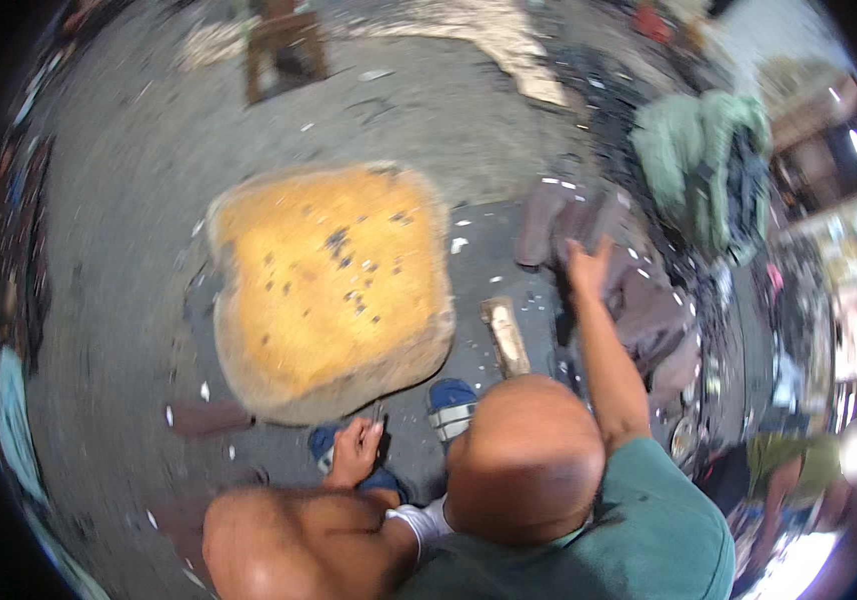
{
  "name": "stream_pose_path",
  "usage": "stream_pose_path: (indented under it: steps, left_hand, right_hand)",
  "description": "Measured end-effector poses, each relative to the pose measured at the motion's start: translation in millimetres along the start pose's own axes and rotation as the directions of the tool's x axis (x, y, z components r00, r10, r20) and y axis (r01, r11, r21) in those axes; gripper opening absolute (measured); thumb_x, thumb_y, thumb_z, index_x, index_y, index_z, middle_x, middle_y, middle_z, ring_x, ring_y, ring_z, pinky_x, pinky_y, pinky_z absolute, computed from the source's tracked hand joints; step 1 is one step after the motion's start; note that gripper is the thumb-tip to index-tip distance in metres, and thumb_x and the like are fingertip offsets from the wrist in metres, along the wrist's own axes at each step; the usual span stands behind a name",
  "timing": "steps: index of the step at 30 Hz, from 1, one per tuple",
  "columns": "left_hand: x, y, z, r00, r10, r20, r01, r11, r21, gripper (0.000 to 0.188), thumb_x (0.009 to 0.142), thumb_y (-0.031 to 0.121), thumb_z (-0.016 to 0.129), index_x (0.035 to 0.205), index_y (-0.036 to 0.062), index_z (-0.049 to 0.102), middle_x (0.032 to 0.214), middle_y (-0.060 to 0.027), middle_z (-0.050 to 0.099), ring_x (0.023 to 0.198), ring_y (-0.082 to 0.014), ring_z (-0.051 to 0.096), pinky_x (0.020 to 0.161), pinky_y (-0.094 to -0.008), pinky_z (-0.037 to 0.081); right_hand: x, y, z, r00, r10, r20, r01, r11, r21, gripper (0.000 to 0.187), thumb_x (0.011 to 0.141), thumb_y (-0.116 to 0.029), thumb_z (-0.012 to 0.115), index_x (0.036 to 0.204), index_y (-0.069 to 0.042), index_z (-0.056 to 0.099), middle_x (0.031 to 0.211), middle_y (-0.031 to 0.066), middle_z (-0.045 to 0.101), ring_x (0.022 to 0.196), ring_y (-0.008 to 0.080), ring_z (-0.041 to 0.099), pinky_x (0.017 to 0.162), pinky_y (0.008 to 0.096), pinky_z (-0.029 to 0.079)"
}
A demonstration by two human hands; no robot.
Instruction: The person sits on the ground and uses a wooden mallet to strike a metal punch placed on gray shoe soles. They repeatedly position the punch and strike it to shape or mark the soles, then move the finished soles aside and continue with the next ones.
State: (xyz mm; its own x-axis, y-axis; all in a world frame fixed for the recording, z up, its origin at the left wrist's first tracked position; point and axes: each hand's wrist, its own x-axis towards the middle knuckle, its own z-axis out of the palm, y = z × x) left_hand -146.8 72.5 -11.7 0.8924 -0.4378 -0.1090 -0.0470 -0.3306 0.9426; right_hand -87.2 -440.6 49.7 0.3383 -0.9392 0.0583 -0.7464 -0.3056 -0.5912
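Note:
My right hand (589, 267) reaches out to the right, thumb and fingers apart, at a pile of dark brown, flat, elongated pieces (649, 305). Several of them have small white marks at their ends. Whether the fingertips touch the pieces is blurred. Low between my knees, my left hand (355, 448) is closed, and a thin dark thing sticks up from it, too small to name. Just beyond that hand lies a large rounded block (339, 285) with a yellow top, scattered with dark bits and chips.
A pale narrow bar (506, 337) lies right of the block. Another brown piece (207, 418) lies at its left. Green cloth (704, 170) is heaped at the far right. A small wooden stool (286, 55) stands at the back. Another person (784, 480) is at the lower right.

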Motion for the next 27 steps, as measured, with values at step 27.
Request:
stream_pose_path:
  steps: [27]
  left_hand:
    - [-125.6,53.1,-99.7,0.416,-0.251,-0.874,-0.008,0.96,-0.28,0.027,0.103,0.025,0.054,0.097,0.0019,0.068,0.095,-0.0089,0.066,0.088,-0.0155,0.061,0.084,-0.0316,0.048]
  right_hand:
    - [-556.1,-235.0,204.9,-0.472,-0.541,0.696,0.775,0.122,0.62,0.095,0.077,-0.032,0.079,0.155,-0.007,0.031,0.132,0.0346,0.048,0.122,0.0485,0.05,0.106,0.0502,0.043]
